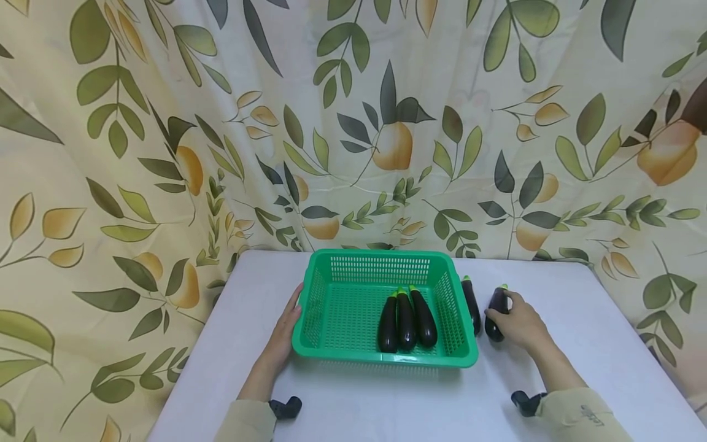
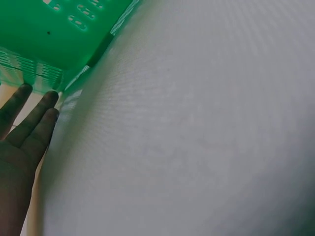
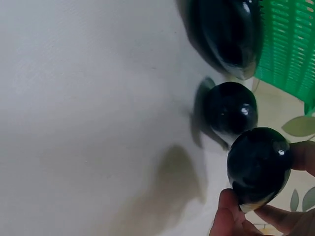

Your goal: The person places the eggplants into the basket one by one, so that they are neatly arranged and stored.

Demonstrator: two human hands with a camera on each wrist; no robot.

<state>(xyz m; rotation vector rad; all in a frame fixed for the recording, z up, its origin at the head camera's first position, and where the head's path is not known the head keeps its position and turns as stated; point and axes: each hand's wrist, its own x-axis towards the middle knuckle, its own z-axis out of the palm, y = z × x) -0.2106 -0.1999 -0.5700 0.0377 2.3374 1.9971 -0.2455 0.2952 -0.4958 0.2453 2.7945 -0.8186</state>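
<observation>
My right hand (image 1: 518,320) pinches a dark purple eggplant (image 1: 496,314) with a green stem end, to the right of the green basket (image 1: 386,362). In the right wrist view, fingers and thumb sit around the held eggplant (image 3: 258,164). Beside it lie a second eggplant (image 3: 230,108) and a larger-looking one (image 3: 229,34) close to the basket wall (image 3: 285,54). The head view shows an eggplant (image 1: 471,305) along the basket's right side. Three eggplants (image 1: 405,322) lie side by side inside the basket. My left hand (image 1: 287,325) rests with extended fingers against the basket's left side.
A white-covered table (image 1: 386,411) lies under the basket. Behind and to the left hangs a curtain (image 1: 232,153) printed with leaves and fruit. Dark straps with small mounts (image 1: 286,407) sit at both wrists, by the light sleeves (image 1: 245,422).
</observation>
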